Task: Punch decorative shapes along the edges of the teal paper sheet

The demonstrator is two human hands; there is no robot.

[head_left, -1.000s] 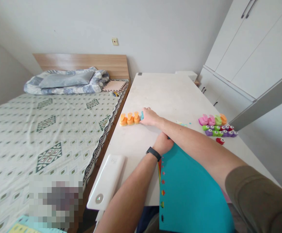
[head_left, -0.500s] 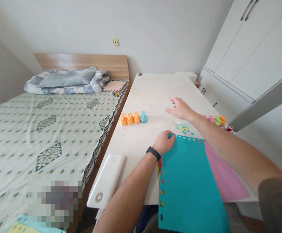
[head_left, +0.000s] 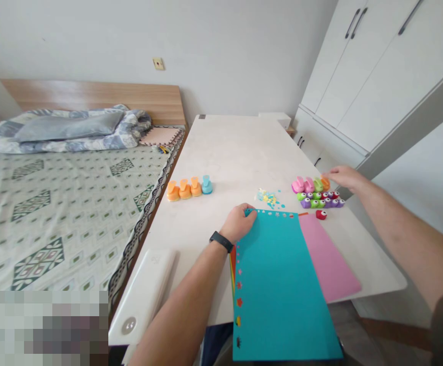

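A teal sheet of paper (head_left: 278, 284) has small shapes punched along its top and left edges. My left hand (head_left: 239, 222) is closed on its top left corner. Far to the right, my right hand (head_left: 345, 178) reaches the orange paper punch (head_left: 325, 182), its fingers stretched out at the punch's side. That punch stands at the end of a row with a green punch (head_left: 318, 184) and pink punches (head_left: 304, 184). Under the teal sheet lies a pink sheet (head_left: 330, 259), and other coloured sheets peek out at the left.
Small teal and yellow cut-outs (head_left: 269, 198) lie beyond the sheet. Orange punches (head_left: 184, 189) and a blue punch (head_left: 206, 185) stand at left. Several small punches (head_left: 322, 199) sit at right, a red one (head_left: 321, 215) apart. A white device (head_left: 145, 295) lies near the left edge.
My right hand has moved from above the table's middle to the right, up to the orange punch. The left hand still holds the sheet's corner. The view has turned right.
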